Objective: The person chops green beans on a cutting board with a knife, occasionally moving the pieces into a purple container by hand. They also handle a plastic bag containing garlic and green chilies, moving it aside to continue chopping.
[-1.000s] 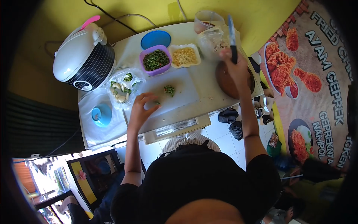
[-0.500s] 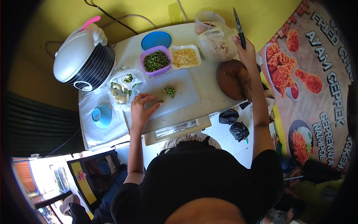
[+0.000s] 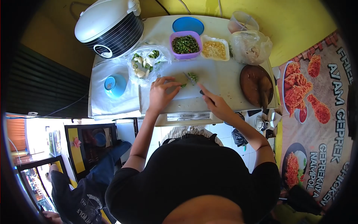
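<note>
1. One poster (image 3: 315, 138), on the right side, has the words "AYAM GEPREK", "GEPREKNYA NAMPOL" and "CHICKEN"; "FRIE" is cut at its edge.
2. One other person wears a dark shirt (image 3: 76, 199) with white letters, too small to read surely.
3. One rice cooker (image 3: 112, 28) carries one oval badge, which I cannot read.
4. One knife (image 3: 191, 78) is in the right hand (image 3: 215, 104); the fingers are closed around its black handle, and the blade is directed to the chopped greens.
5. The left hand (image 3: 163, 93) is half curled, thumb and fingertips close to one green piece (image 3: 183, 85); I cannot tell if they pinch it.
6. One small pile of chopped greens (image 3: 193, 76) lies on one pale cutting board (image 3: 207, 78), just beyond this piece.
7. Behind the board are two tubs: one purple tub (image 3: 186, 56) of chopped greens and one white tub (image 3: 215, 57) of pale bits.
8. Also counted: one blue lid (image 3: 188, 25), one blue bowl (image 3: 116, 85), one mortar (image 3: 248, 84), one pestle (image 3: 264, 90).
</note>
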`<control>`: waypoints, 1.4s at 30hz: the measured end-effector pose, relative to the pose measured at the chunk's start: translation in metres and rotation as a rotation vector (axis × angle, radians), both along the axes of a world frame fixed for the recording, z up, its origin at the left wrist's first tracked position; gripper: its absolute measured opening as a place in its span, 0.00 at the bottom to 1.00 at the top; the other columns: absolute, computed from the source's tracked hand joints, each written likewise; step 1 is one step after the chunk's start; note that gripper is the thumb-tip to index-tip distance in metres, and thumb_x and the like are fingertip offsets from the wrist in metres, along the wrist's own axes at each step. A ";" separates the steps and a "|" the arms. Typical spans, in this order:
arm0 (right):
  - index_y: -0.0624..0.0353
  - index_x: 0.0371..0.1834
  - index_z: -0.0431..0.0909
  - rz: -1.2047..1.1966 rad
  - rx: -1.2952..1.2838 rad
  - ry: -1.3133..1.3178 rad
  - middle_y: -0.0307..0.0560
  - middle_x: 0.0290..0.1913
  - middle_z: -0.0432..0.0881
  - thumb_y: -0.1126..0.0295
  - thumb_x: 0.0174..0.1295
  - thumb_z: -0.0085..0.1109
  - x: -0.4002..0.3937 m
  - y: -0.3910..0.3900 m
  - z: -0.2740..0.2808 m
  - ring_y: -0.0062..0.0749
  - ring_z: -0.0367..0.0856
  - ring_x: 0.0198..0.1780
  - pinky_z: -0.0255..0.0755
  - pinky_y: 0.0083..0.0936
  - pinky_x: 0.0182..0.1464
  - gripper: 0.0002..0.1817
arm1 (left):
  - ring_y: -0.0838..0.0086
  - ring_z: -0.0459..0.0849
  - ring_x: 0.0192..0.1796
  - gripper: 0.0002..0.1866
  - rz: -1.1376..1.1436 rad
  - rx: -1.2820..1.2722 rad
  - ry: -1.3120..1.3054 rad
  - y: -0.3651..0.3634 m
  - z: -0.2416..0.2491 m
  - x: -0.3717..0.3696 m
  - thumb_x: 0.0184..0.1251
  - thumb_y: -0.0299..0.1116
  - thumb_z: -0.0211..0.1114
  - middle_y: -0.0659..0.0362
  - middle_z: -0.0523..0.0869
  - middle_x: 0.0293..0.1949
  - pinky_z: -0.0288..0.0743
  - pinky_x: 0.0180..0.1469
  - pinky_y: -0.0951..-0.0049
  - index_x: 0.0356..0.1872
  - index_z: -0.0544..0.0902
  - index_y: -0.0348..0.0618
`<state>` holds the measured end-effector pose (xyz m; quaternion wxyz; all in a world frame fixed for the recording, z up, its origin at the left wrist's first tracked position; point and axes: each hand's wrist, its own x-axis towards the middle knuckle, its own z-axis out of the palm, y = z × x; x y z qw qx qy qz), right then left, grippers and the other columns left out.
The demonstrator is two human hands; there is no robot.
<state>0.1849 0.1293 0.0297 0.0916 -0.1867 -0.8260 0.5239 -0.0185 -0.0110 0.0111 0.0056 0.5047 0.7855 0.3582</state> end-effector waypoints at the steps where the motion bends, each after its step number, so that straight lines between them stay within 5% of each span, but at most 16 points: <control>1: 0.39 0.75 0.55 0.036 -0.012 -0.053 0.43 0.21 0.64 0.68 0.73 0.43 0.001 -0.003 -0.003 0.22 0.62 0.22 0.65 0.21 0.30 0.27 | 0.67 0.80 0.51 0.06 0.003 0.003 0.001 0.001 0.000 0.003 0.53 0.39 0.71 0.65 0.84 0.47 0.69 0.55 0.64 0.33 0.90 0.57; 19: 0.42 0.73 0.58 -0.033 -0.040 -0.009 0.38 0.18 0.58 0.66 0.73 0.44 -0.002 -0.013 -0.013 0.18 0.57 0.22 0.59 0.18 0.27 0.25 | 0.71 0.81 0.43 0.07 0.181 0.085 -0.013 0.011 -0.008 0.014 0.48 0.38 0.74 0.66 0.85 0.39 0.68 0.49 0.68 0.30 0.89 0.53; 31: 0.37 0.73 0.59 -0.011 0.060 -0.052 0.47 0.16 0.62 0.67 0.72 0.46 -0.003 -0.013 -0.008 0.25 0.60 0.18 0.63 0.23 0.27 0.26 | 0.71 0.81 0.42 0.07 0.184 0.108 -0.024 0.011 -0.011 0.014 0.49 0.38 0.74 0.64 0.85 0.39 0.68 0.49 0.68 0.30 0.90 0.52; 36: 0.36 0.73 0.57 0.000 0.275 -0.143 0.58 0.18 0.73 0.68 0.71 0.45 -0.007 -0.017 -0.008 0.48 0.75 0.18 0.70 0.37 0.27 0.28 | 0.71 0.79 0.45 0.06 0.176 0.117 -0.043 0.012 -0.014 0.012 0.50 0.40 0.73 0.67 0.83 0.39 0.66 0.49 0.67 0.28 0.89 0.54; 42: 0.37 0.73 0.56 -0.017 0.345 -0.117 0.61 0.19 0.75 0.68 0.70 0.46 -0.018 -0.019 -0.024 0.55 0.77 0.21 0.70 0.41 0.27 0.28 | 0.71 0.79 0.45 0.07 0.182 0.107 -0.024 0.011 -0.014 0.013 0.50 0.41 0.73 0.67 0.84 0.38 0.67 0.48 0.67 0.29 0.89 0.54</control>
